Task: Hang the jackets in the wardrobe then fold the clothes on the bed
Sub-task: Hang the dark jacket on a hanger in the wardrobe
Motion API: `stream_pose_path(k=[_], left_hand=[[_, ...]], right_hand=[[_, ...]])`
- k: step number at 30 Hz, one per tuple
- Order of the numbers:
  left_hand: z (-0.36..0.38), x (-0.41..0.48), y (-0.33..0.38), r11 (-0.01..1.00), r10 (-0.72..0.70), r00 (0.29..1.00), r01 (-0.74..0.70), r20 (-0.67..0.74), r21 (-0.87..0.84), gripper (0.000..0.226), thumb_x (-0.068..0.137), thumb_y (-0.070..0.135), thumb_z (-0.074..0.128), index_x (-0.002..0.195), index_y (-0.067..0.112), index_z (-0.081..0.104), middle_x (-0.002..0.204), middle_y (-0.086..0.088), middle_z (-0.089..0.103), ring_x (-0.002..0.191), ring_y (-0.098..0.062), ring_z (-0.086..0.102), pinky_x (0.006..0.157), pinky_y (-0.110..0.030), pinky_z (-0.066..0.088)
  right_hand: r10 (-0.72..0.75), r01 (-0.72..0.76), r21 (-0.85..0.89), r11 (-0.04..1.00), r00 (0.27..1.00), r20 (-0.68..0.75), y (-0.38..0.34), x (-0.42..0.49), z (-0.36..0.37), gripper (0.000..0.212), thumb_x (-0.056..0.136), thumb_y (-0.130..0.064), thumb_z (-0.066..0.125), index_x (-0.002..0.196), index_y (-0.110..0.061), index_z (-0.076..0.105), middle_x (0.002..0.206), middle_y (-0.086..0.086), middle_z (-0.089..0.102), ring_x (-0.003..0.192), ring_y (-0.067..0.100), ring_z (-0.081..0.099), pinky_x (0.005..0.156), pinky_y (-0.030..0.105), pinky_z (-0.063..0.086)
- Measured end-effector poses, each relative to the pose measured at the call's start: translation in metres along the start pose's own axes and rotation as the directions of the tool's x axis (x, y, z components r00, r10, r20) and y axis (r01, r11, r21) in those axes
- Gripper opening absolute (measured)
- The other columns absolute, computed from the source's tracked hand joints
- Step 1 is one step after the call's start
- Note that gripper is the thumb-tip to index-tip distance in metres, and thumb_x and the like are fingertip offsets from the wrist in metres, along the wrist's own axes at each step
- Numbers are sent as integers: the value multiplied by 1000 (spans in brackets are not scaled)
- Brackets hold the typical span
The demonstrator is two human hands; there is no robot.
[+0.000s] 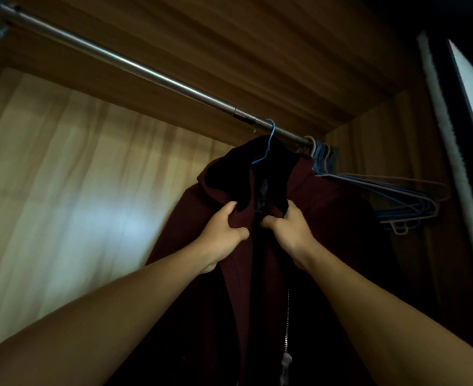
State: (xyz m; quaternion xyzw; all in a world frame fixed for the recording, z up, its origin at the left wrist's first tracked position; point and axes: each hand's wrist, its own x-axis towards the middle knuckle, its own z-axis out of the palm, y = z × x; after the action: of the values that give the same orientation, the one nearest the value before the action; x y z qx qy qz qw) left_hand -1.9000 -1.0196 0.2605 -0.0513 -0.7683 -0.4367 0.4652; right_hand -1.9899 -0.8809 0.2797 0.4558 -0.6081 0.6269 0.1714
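The maroon jacket [327, 213] hangs inside the wardrobe from the metal rail [118, 61], carried on a blue hanger [268, 140] whose hook sits over the rail towards its right end. Just further right along the rail is a bunch of empty hangers [391, 199], close beside the jacket's shoulder. Below the rail, at the jacket's neck, both hands have hold of the open front. The left hand [224, 235] has its fingers curled into the left front edge just under the dark collar [229, 168], and the right hand [288, 232] pinches the right front edge opposite. The two hands are close together, one on either side of the opening. The zip [286, 316] runs down from there, undone as far as can be seen. The cloth looks soft and fairly thick, bunching where the fingers press, so it is likely to be limp with moderate weight rather than stiff. It is not fragile, but it could slide off a thin wire hanger if pulled to one side. The front edges near the collar seem the best place to hold, since an even downward tug there should settle the shoulders on the hanger. This jacket looks nearly hung, with only straightening left.
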Motion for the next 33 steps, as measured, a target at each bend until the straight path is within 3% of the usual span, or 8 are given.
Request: stream_pose_path(k=[3, 9, 13, 16, 21, 27, 30, 33], left_hand=[[-6, -14, -15, 1000, 0, 1000, 0, -29, 0, 77, 86, 18, 76, 152, 36, 39, 130, 9, 66, 114, -6, 65, 103, -35, 54], [-9, -59, -36, 998, 17, 998, -13, -58, 64, 109, 84, 21, 81, 159, 47, 6, 148, 18, 28, 138, -1, 33, 111, -24, 33], [-1, -90, -47, 996, -58, 993, 51, -103, -74, 117, 84, 18, 81, 152, 57, -6, 159, 10, 34, 141, -8, 41, 113, -42, 44], [2, -107, -52, 968, -224, 972, 213, -76, -130, 100, 69, 38, 81, 146, 60, 22, 148, -3, 52, 132, -23, 56, 87, -50, 60], [2, -111, -43, 977, -193, 981, 193, -7, 87, 71, 88, 23, 74, 148, 26, 36, 146, -2, 53, 123, -25, 62, 99, -49, 56], [-20, -159, -23, 895, -249, 962, 184, 114, 407, 28, 96, 35, 67, 111, 19, 48, 92, -4, 65, 90, -24, 70, 81, -45, 62], [-36, -189, -31, 729, -542, 783, 256, 306, 635, 40, 96, 48, 62, 123, 18, 62, 98, -1, 66, 86, -19, 69, 76, -36, 63], [-54, -216, -34, 536, -761, 532, 192, 372, 822, 41, 97, 49, 59, 127, 21, 62, 109, -1, 63, 97, -19, 68, 75, -34, 58]], right_hand=[[62, -62, -54, 997, 998, 9, 22, -23, 3, 54, 73, -38, 78, 120, -29, 55, 111, -5, 72, 102, 15, 70, 98, 43, 56], [85, -86, -1, 996, 987, -134, 38, -80, 6, 61, 87, -14, 78, 129, -28, 36, 111, -4, 67, 99, 11, 67, 89, 32, 57], [93, -83, 55, 995, 967, -237, 40, -115, 12, 40, 88, -14, 78, 120, -24, 56, 104, -6, 73, 94, 9, 71, 92, 38, 58], [3, -30, -114, 993, 975, -223, 39, -143, 14, 20, 95, -18, 70, 113, -26, 65, 95, -9, 75, 88, 3, 71, 89, 36, 60], [-112, 49, -535, 844, 990, -87, 28, -167, 20, 14, 102, -25, 55, 112, -25, 46, 88, -4, 70, 74, 15, 70, 71, 42, 61], [182, -39, -746, 665, 977, 112, 11, -201, 20, 32, 97, -39, 57, 122, -21, 46, 105, 2, 69, 92, 25, 70, 81, 43, 60], [401, -31, -770, 637, 867, 297, 13, -223, 20, 39, 97, -42, 60, 127, -19, 56, 115, 4, 69, 100, 22, 69, 90, 42, 59], [713, -60, -852, 520, 581, 393, 3, -242, 23, 41, 98, -47, 60, 122, -14, 63, 106, 8, 71, 97, 25, 71, 86, 42, 62]])
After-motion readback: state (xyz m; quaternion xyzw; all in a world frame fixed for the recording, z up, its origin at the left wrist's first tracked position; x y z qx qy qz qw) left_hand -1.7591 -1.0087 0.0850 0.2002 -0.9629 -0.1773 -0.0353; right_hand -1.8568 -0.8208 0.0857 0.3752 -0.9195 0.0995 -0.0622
